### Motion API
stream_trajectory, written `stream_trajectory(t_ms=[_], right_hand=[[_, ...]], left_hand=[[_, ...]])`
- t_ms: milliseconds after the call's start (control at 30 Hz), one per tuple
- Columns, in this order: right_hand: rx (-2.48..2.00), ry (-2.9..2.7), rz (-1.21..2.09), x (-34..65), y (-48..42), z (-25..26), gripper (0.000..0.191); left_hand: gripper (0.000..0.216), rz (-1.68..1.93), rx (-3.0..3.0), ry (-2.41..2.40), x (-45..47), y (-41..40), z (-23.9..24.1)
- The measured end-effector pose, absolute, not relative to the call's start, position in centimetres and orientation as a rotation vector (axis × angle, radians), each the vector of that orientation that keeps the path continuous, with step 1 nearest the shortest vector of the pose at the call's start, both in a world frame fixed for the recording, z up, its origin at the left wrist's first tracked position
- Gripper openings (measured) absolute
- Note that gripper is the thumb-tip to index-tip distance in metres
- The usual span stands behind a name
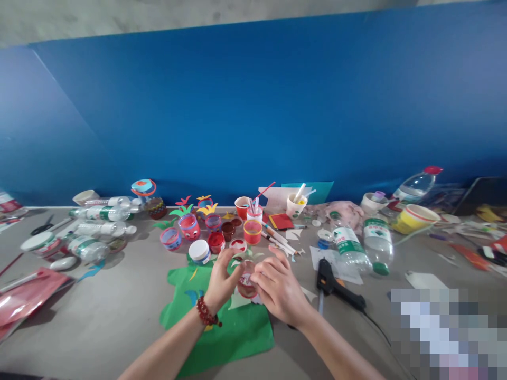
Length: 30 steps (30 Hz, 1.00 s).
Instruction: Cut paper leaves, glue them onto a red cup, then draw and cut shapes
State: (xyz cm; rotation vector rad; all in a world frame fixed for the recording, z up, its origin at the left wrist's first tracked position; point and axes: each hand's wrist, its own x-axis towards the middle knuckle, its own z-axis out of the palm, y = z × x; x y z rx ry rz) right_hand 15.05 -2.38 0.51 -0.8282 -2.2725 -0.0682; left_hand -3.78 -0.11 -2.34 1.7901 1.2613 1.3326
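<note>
Between my hands is a small see-through plastic cup (247, 286) with red on its lower part, held over a green sheet (241, 338). My left hand (222, 277), a red beaded bracelet at its wrist, has its thumb and fingers closed at the cup's left side and rim. On the opposite side my right hand (280, 286) presses curled fingers against the cup. Some fingertips are hidden. Just beyond my hands stand a white-lidded jar (199, 252), an open jar of red paint (216, 243) and a red-and-yellow ringed cup (252, 231).
Decorated cups with paper leaves (188, 226) stand at the back left. Plastic bottles (93, 247) lie farther left, and labelled bottles (348, 245) lie right. A black glue gun (336, 285) with a cord rests right of my hand. Markers (277, 240) lie behind.
</note>
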Motion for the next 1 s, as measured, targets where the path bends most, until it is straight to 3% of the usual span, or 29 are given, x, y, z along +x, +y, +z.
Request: stream_trajectory(t_ms=[367,800,1000], right_hand=[[-0.817,-2.250,-0.061,15.4,-2.2,0.7,0.017],[-0.823,-2.294,-0.089,15.0,-2.6,0.9,0.015],[-0.816,-2.281,-0.070,15.2,-2.6,0.7,0.016]], left_hand=[[0.024,1.336,1.623,1.220,-4.1,0.5,-2.1],[0.004,1.305,1.971,1.366,-4.0,0.6,-2.4],[0.006,1.289,1.951,1.330,-4.0,0.5,-2.6]])
